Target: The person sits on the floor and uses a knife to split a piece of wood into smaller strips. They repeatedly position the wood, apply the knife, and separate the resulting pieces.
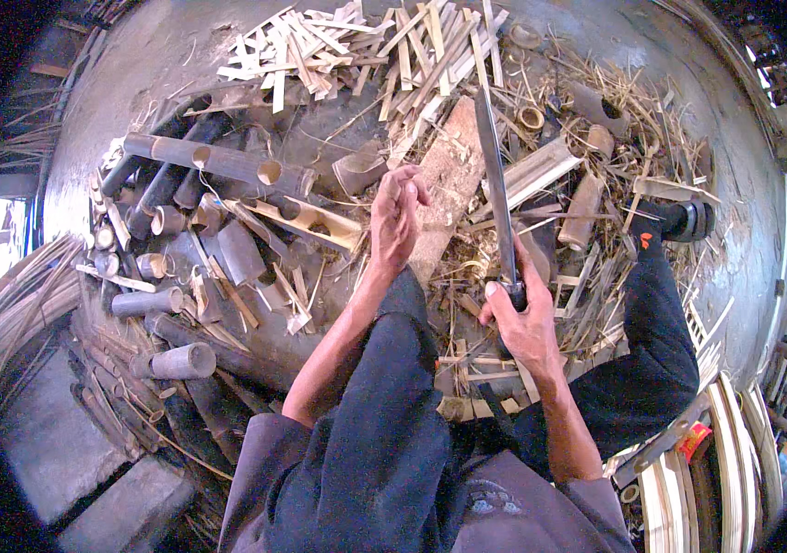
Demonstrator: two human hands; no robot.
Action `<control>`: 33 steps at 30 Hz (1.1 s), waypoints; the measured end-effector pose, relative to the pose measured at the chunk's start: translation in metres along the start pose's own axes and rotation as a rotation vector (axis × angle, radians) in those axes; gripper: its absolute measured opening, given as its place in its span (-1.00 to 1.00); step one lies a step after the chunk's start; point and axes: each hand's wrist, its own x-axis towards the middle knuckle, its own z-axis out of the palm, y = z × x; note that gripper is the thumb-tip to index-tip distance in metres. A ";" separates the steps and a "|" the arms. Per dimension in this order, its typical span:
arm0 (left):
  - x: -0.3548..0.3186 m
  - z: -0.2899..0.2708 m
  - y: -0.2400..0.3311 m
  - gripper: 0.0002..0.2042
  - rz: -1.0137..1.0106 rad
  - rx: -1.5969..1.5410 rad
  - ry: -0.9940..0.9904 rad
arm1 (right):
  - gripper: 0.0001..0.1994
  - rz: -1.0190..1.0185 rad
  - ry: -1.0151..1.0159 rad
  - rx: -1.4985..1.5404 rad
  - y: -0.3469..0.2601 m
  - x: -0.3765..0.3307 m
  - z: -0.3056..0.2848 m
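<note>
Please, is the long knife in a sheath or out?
Out: beyond the right hand, which grips it, the long knife shows bare, uncovered grey along its length.

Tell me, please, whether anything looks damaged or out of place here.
A small red packet stands out at the lower right: its bright colour looks odd beside the pale split strips. The long dark tube at the left seems to have openings in its side, perhaps cut on purpose.

Both bare forearms (340,341) forward, left hand (396,217) loosely curled, right hand (524,321) in a closed grip
</note>
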 end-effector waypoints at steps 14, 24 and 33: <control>-0.022 0.023 0.015 -0.80 0.105 0.041 -0.142 | -0.54 0.144 -0.100 0.199 -0.020 0.008 0.013; -0.014 0.023 -0.007 -0.74 -0.054 -0.202 0.042 | -0.52 0.195 -0.059 0.218 -0.015 0.000 0.012; -0.020 0.024 0.015 -0.79 0.138 -0.002 -0.057 | -0.61 0.204 -0.051 0.228 -0.016 0.003 0.014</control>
